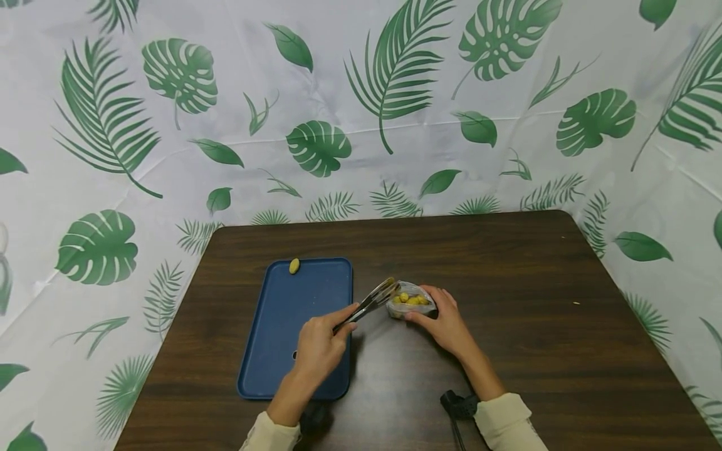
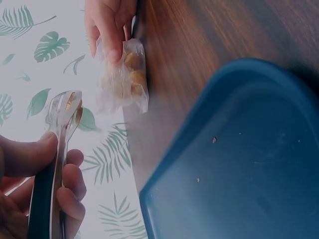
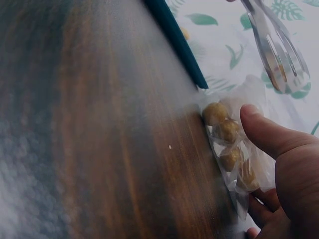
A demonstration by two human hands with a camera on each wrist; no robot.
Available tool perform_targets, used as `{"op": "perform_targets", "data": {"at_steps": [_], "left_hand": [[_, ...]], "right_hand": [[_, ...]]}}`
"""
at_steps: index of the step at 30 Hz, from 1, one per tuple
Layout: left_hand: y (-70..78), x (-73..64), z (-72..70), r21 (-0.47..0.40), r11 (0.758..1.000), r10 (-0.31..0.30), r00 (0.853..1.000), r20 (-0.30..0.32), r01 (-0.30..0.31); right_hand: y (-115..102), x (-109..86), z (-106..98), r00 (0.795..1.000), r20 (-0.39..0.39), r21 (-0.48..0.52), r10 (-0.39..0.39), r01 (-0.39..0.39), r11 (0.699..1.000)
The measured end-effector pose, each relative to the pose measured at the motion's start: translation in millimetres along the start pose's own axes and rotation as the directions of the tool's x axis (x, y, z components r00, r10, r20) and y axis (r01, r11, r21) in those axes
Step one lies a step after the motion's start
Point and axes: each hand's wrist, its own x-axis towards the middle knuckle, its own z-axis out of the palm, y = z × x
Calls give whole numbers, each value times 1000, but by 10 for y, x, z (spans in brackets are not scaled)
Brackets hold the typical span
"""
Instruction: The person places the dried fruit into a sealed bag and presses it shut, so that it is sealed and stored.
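Note:
My left hand (image 1: 320, 343) grips a pair of metal tongs (image 1: 372, 302), their slotted heads pointing at the bag. Something golden shows at the tong heads in the left wrist view; whether it is a held piece or a reflection I cannot tell. With thumb and fingers around its side, my right hand (image 1: 448, 322) holds a clear plastic bag (image 3: 234, 172) on the table. Several round yellow-brown pieces (image 3: 230, 130) are inside its open mouth. One yellow oval piece (image 1: 294, 266) lies at the far edge of the blue tray (image 1: 316, 282), left of the bag.
The dark wooden table (image 1: 507, 263) meets a leaf-printed cloth (image 1: 350, 94) at the back. A black strap (image 1: 459, 406) is by the right wrist. Small crumbs (image 2: 214, 140) dot the tray, and a pale speck (image 1: 576, 303) lies on the table's right side.

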Motion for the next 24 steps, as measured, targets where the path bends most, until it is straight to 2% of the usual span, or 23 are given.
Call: {"op": "perform_targets", "data": {"at_steps": [7, 11, 24], "left_hand": [[4, 11, 28, 9, 1000, 21, 1000, 13, -21], [-3, 24, 7, 3, 1000, 19, 1000, -5, -19], [-121, 40, -113, 30, 998, -57, 995, -84, 60]], "right_hand": [[-2, -19, -14, 1000, 3, -8, 21, -21, 1000], [-12, -11, -17, 1000, -1, -7, 14, -14, 1000], [9, -10, -1, 1000, 5, -39, 28, -28, 999]]}}
